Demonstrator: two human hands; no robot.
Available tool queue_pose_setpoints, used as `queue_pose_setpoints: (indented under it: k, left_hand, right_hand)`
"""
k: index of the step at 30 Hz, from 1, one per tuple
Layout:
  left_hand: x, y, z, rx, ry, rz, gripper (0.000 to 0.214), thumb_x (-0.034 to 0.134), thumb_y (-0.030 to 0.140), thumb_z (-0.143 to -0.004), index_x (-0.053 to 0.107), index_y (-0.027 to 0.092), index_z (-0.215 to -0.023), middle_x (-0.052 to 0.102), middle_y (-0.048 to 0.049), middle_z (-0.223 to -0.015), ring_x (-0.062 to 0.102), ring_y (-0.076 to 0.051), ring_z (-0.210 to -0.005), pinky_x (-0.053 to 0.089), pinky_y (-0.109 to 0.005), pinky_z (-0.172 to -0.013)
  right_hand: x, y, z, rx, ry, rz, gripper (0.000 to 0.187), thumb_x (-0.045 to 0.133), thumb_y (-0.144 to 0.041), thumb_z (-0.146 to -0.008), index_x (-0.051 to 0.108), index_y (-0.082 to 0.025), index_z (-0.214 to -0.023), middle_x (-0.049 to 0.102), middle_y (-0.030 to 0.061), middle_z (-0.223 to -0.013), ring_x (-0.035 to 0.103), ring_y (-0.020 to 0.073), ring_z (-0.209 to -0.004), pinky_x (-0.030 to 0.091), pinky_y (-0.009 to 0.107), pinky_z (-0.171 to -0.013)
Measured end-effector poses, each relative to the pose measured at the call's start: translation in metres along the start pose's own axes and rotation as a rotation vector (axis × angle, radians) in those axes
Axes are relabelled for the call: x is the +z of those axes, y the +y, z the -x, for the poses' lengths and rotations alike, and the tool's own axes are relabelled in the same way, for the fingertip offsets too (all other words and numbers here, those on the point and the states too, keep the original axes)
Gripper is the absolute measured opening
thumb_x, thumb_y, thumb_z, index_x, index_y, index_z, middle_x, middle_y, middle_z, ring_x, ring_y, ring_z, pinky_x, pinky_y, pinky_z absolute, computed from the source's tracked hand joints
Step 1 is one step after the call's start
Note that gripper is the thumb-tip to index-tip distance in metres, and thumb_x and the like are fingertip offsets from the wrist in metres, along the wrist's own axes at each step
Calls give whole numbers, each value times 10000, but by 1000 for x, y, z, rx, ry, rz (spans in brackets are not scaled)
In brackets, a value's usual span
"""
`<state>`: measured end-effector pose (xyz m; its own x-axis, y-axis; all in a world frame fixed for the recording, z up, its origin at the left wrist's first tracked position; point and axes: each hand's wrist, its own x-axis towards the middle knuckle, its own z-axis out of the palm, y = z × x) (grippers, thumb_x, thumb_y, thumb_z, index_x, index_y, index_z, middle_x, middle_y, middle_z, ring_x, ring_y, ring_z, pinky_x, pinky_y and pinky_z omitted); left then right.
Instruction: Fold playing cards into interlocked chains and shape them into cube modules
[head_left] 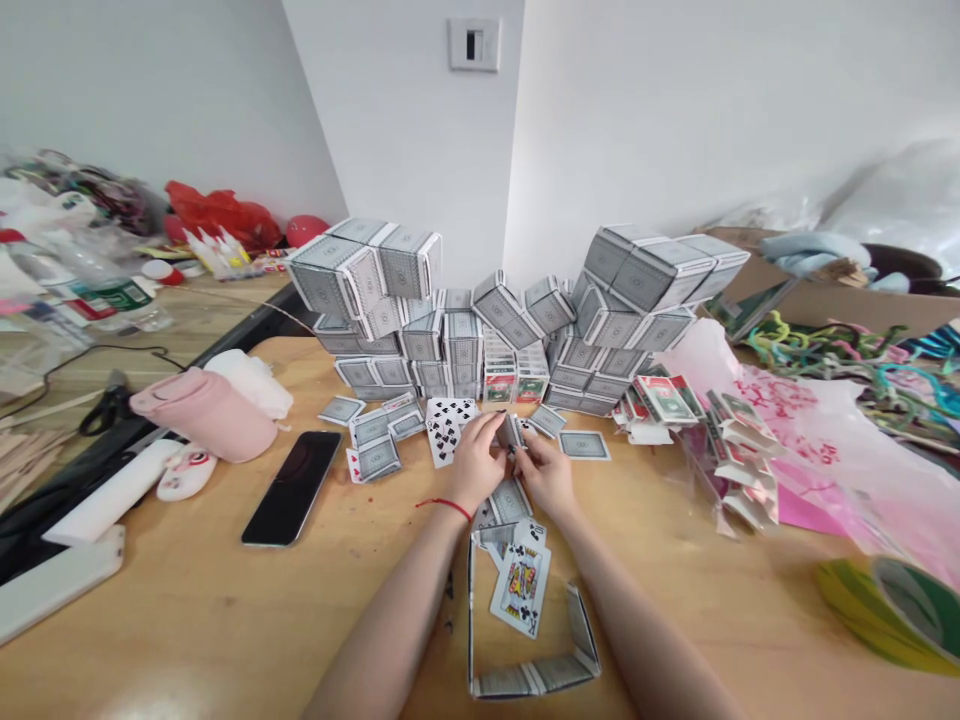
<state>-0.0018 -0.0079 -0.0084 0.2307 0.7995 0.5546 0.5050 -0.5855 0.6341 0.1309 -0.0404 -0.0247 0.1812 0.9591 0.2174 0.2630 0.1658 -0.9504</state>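
Observation:
My left hand (474, 462) and my right hand (546, 475) meet at the middle of the wooden table (187, 610), fingers pinched together on a small folded playing card (511, 432) held between them. Just below the hands lie loose cards, one a face-up king (520, 588). A low frame of folded cards (534, 676) stands on edge near the front. Behind the hands rises a wall of stacked card cubes (450, 340), grey-backed, with a taller stack at the left (367, 270) and another at the right (645, 270). A red string circles my left wrist.
A black phone (292, 487) lies face up at the left beside a pink pouch (206, 412). Fanned cards (446, 425) and loose cards (375, 450) lie by the wall. Card boxes (664, 400), pink plastic (825, 450) and pipe cleaners (840, 350) crowd the right. Green tape roll (892, 610).

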Motion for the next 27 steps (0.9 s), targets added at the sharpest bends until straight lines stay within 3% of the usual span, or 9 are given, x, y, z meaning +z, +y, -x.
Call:
queue_pose_setpoints:
  k: [12,19,23,27]
  left_hand:
    - [2,-1,-1,59,-8,-11,557,489,-1,-673,482,204,-1191,529,-69,-1204,469,-208,-1144,405,-421,-992]
    - [-7,10,-2,10,-102,115,573,572,90,-678,447,214,-1223,478,-80,-1245,403,-233,-1185,332,-424,-1019]
    - [-5,12,-3,-173,-89,379,422,500,188,-782,419,203,-1197,494,-79,-1214,466,-190,-1125,387,-345,-948]
    - [2,8,-2,-386,-27,353,168,390,277,-855,484,179,-954,571,-48,-934,549,-154,-864,433,-290,-778]
  right_hand:
    - [-2,0,1,-86,-10,91,344,510,-331,-785,634,-194,-1076,626,12,-578,573,161,-513,477,286,-549]
    - [-7,-11,-6,118,-89,-321,331,533,-380,-774,601,-160,-1013,555,-26,-498,504,120,-423,428,247,-457]
    - [-10,-16,-9,202,-127,-445,314,588,-411,-733,581,-146,-903,563,-25,-483,499,106,-401,406,227,-432]
    - [-4,-17,-6,224,-242,-409,290,617,-406,-710,512,-180,-857,565,-43,-491,510,107,-387,398,216,-399]
